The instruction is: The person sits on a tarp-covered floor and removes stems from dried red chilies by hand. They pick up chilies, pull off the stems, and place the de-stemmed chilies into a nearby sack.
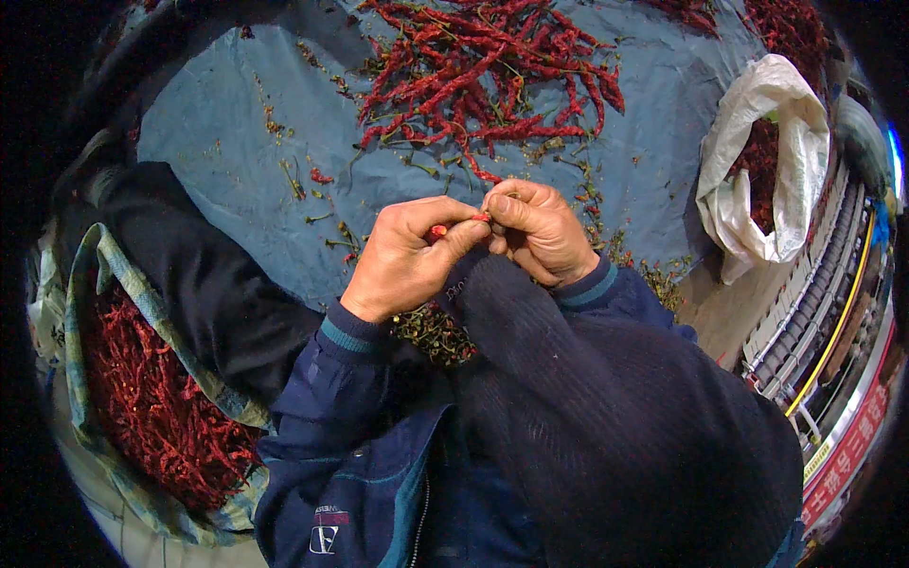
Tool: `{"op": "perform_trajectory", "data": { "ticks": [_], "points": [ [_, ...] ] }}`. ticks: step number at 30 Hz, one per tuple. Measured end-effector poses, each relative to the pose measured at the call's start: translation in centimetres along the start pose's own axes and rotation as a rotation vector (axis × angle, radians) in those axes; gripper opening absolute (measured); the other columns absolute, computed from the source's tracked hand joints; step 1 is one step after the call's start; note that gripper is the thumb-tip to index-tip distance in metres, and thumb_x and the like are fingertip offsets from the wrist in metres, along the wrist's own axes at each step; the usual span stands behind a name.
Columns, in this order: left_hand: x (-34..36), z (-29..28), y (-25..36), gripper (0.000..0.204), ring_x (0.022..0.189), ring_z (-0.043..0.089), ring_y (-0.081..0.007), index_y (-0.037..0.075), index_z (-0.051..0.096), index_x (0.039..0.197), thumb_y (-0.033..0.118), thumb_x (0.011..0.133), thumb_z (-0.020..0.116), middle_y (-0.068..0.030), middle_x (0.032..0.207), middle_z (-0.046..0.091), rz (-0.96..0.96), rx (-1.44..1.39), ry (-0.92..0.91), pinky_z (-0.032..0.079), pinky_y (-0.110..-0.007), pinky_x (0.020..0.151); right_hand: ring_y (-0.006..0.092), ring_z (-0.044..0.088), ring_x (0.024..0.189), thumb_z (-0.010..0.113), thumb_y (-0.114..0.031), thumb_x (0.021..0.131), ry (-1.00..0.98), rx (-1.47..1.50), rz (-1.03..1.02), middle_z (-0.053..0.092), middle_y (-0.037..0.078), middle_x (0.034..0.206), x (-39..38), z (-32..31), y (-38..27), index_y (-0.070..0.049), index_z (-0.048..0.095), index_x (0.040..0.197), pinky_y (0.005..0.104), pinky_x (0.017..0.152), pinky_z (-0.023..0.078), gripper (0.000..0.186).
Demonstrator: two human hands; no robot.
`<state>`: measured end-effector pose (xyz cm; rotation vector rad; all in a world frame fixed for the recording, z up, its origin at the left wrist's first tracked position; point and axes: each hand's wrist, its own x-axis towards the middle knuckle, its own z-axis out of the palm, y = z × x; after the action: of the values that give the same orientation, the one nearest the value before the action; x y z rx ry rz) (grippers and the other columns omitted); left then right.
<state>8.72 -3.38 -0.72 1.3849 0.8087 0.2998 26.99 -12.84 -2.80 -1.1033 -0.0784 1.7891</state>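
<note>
My left hand [412,254] is closed in a pinch around a dried red chili [438,231], most of it hidden by the fingers. At the chili's other end, my right hand [542,232] pinches with thumb and forefinger, the two hands nearly touching. Whether those right fingertips hold the stem or the flesh is too small to tell. Just beyond them lies a large heap of dried red chilies [473,80] with stems, on a blue sheet [227,123]. Another chili [487,176] reaches from the heap down to my right fingers. Loose green-brown stems [436,333] are piled below my hands.
On the left, a plaid cloth sack [83,312] stands open, full of red chilies [170,407]. An open white woven sack [803,123] with chilies inside stands at the right. Beyond it runs machinery with a yellow strip [833,327]. My dark-clothed legs [606,417] flank the stems.
</note>
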Motion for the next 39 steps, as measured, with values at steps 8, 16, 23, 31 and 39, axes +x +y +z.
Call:
{"op": "perform_trajectory", "data": {
  "ticks": [8,16,23,31,39],
  "points": [
    [-0.5,1.7,-0.9,0.017,0.068,0.057,-0.0058,0.0,0.074,0.101,0.015,0.093,0.071,-0.001,0.077,0.07,-0.113,0.17,0.15,0.047,-0.024,0.062,0.0152,0.063,0.074,0.073,-0.011,0.091,0.159,-1.184,-0.83,0.066,0.006,0.08,0.6,1.1,-0.7,-0.002,0.068,0.092,0.0329,0.063,0.05,0.011],
    [-0.9,0.0,-2.4,0.027,0.061,0.054,-0.0068,0.002,0.069,0.108,0.028,0.102,0.06,-0.0011,0.083,0.067,-0.396,-0.695,0.213,0.044,-0.023,0.054,0.0074,0.053,0.06,0.064,-0.027,0.1,0.083,-0.312,-0.147,0.062,0.0,0.073,-1.4,0.5,-2.0,-0.002,0.063,0.086,0.0251,0.057,0.042,0.029],
    [-1.3,-1.1,-5.9,0.024,0.076,0.055,-0.0095,0.01,0.06,0.108,0.033,0.105,0.055,0.0021,0.084,0.057,-0.309,-1.069,0.195,0.048,-0.025,0.067,0.0045,0.052,0.065,0.071,-0.02,0.093,0.182,-1.083,-0.233,0.065,0.0,0.085,-2.6,-3.6,0.0,0.0,0.067,0.107,0.0245,0.058,0.044,0.024],
    [-1.5,-0.2,-5.4,0.023,0.066,0.048,-0.0095,0.012,0.055,0.097,0.034,0.103,0.058,0.0046,0.075,0.048,-0.345,-0.965,0.267,0.044,-0.025,0.06,0.0271,0.065,0.079,0.076,-0.013,0.084,0.364,-1.557,-0.793,0.064,0.01,0.096,2.8,-3.0,-0.2,-0.006,0.068,0.108,0.0339,0.069,0.052,0.027],
    [-0.8,0.0,-0.6,0.015,0.07,0.064,-0.0185,0.005,0.072,0.105,0.014,0.093,0.071,-0.0058,0.085,0.069,-0.058,0.058,0.276,0.05,-0.03,0.062,0.0326,0.066,0.087,0.073,-0.015,0.087,0.149,-1.625,-0.72,0.065,0.011,0.098,2.1,-2.7,-1.7,-0.009,0.065,0.104,0.0414,0.072,0.054,0.02]
  ]
}}
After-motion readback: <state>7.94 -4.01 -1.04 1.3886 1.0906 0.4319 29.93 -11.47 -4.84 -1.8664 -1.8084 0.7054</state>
